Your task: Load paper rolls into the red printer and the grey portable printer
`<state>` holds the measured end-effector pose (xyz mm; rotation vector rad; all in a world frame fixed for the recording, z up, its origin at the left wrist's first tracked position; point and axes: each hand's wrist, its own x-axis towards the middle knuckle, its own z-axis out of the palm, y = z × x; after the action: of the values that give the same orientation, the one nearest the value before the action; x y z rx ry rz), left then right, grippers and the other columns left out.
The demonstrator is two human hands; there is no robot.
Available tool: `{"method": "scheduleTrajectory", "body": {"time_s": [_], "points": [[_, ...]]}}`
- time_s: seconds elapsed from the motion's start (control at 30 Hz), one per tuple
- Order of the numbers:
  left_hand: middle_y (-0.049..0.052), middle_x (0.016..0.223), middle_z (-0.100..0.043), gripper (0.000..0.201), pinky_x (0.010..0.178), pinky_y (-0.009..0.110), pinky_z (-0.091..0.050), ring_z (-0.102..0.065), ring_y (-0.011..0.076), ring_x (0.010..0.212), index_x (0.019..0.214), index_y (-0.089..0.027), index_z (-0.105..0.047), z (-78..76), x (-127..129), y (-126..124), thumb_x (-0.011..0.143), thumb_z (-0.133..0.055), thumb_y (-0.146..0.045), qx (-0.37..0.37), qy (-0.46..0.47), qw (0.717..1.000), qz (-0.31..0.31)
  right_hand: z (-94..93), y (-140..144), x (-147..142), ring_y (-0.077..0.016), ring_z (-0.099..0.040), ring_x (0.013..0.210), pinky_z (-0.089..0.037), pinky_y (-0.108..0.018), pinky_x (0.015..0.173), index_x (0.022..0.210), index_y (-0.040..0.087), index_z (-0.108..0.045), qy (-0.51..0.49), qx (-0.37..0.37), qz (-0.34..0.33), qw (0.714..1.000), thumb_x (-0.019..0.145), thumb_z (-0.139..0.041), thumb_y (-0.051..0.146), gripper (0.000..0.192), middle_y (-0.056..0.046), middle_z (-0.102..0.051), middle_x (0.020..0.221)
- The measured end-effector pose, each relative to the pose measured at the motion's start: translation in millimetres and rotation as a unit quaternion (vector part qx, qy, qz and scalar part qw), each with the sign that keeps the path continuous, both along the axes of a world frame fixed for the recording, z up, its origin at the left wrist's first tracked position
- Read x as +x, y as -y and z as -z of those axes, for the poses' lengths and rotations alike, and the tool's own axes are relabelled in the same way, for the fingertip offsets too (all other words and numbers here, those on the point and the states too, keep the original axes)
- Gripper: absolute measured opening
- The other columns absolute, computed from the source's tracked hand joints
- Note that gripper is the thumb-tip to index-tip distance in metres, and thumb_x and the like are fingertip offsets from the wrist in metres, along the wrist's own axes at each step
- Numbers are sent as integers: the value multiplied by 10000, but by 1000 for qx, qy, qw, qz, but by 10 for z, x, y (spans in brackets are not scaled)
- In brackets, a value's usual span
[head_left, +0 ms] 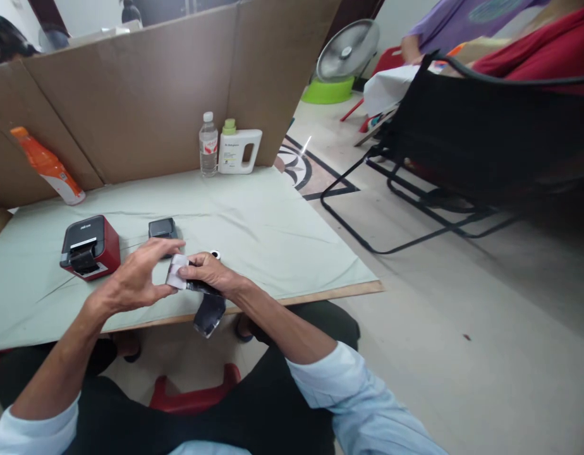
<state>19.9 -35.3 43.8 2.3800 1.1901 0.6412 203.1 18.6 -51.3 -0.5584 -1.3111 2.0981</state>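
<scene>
My right hand (209, 273) pinches a small white piece (178, 268), its thumb pressed on the face. From under that hand a dark, glossy strip (209, 314) hangs past the table's front edge; whether it joins the white piece is hidden. My left hand (135, 273) curves open beside the white piece, thumb and fingers apart, the thumb tip close to its lower edge. A small white roll (215, 254) shows just behind my right hand. Beyond my left fingers lies a small dark grey device (162, 229), partly covered.
On the cloth-covered table (254, 221) stand a red and black label printer (90, 246), an orange bottle (50, 167), a clear water bottle (208, 145) and a white jug (239, 150). Cardboard (154, 95) walls the back. Rightward are a black folding chair (472, 133), a fan (347, 50) and people.
</scene>
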Motion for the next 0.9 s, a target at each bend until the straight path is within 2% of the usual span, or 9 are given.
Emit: {"method": "scheduleTrajectory", "body": {"time_s": [0.07, 0.13, 0.23, 0.33, 0.4, 0.57, 0.77, 0.83, 0.9], "points": [[114, 1237, -682, 573, 1092, 519, -491, -602, 327, 1249, 1349, -224, -604, -171, 6, 4, 799, -735, -134, 35, -117, 992, 14, -12, 4, 2, -68, -436, 544, -314, -213, 522, 696, 146, -650, 17, 12, 12, 1000, 600, -928, 621, 559, 47, -555, 589], [118, 1243, -682, 552, 1100, 525, -482, -598, 333, 1260, 1349, -226, -611, -186, 22, 15, 816, -717, -130, 39, -115, 992, 15, -5, 9, -11, -72, -438, 536, -312, -216, 515, 688, 152, -636, 8, 5, 8, 1000, 588, -922, 647, 580, 45, -551, 582], [115, 1273, -674, 659, 1052, 461, -522, -644, 299, 1198, 1433, -244, -544, 87, 29, 26, 828, -805, -273, -15, 87, 996, -4, 35, 10, -36, -84, -439, 490, -316, -223, 477, 714, 162, -627, -32, -24, -14, 999, 555, -896, 732, 650, 41, -534, 549], [105, 1242, -684, 692, 921, 413, -582, -690, 264, 1091, 1484, -273, -472, 347, 9, 25, 878, -773, -418, -72, 273, 959, -14, 66, 9, -39, -87, -433, 472, -315, -224, 462, 733, 165, -622, -48, -40, -13, 998, 557, -881, 758, 671, 42, -518, 535], [109, 1265, -680, 719, 974, 431, -570, -678, 271, 1131, 1472, -261, -501, 313, -11, 21, 835, -818, -360, -72, 230, 970, -16, 60, 12, -28, -83, -437, 495, -314, -219, 481, 739, 155, -638, -31, -30, -3, 999, 569, -894, 732, 654, 40, -531, 555], [112, 1371, -650, 688, 1135, 490, -482, -598, 317, 1300, 1403, -248, -601, -71, -12, 18, 757, -822, -164, -7, 12, 1000, 15, 13, 33, -20, -76, -444, 530, -302, -213, 506, 693, 148, -642, -17, 4, 1, 1000, 557, -928, 676, 615, 38, -559, 580], [128, 1238, -687, 745, 921, 407, -601, -696, 272, 1103, 1459, -226, -503, 373, 66, 38, 832, -829, -461, -85, 283, 955, -24, 80, 50, -55, -78, -406, 453, -307, -226, 453, 685, 171, -616, -64, -42, -1, 997, 508, -889, 773, 684, 50, -518, 518], [136, 1250, -687, 724, 921, 408, -601, -698, 277, 1106, 1446, -223, -521, 399, 46, 42, 830, -832, -445, -84, 272, 959, -16, 80, 47, -49, -79, -423, 486, -314, -222, 476, 700, 162, -632, -49, -29, 5, 998, 513, -899, 753, 675, 44, -531, 544], [129, 1312, -673, 701, 1026, 442, -560, -672, 290, 1174, 1419, -234, -572, 251, 9, 42, 788, -867, -312, -60, 148, 987, -1, 58, 42, -38, -78, -435, 534, -317, -218, 515, 688, 149, -642, -27, 4, 9, 1000, 542, -910, 716, 644, 39, -537, 572]]}}
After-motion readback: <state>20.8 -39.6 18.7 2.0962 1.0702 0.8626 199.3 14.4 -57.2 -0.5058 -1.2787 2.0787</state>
